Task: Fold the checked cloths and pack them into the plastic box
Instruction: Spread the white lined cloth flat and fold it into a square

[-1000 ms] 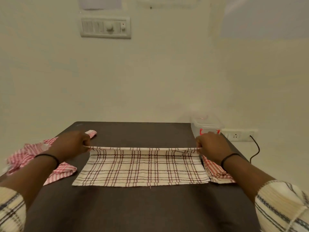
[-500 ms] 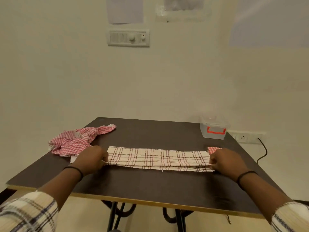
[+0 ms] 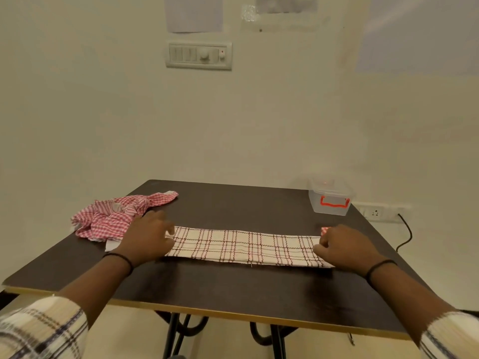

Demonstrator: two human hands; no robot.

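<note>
A cream checked cloth lies folded into a long narrow strip across the dark table. My left hand lies palm down over its left end, blurred, so its grip is unclear. My right hand has its fingers curled on the right end. A crumpled red checked cloth sits at the left, just behind my left hand. A corner of another red checked cloth peeks out behind my right hand. The clear plastic box with a red handle stands at the table's far right corner, lid on.
The table stands against a wall. A wall socket with a black cable hangs beyond the right edge. The table's near edge runs in front of my forearms, with the frame legs below.
The far edge of the cream cloth was pulled toward me and laid down, halving it into a narrow strip. My view backed away from the table. My left hand loosened over the left end.
</note>
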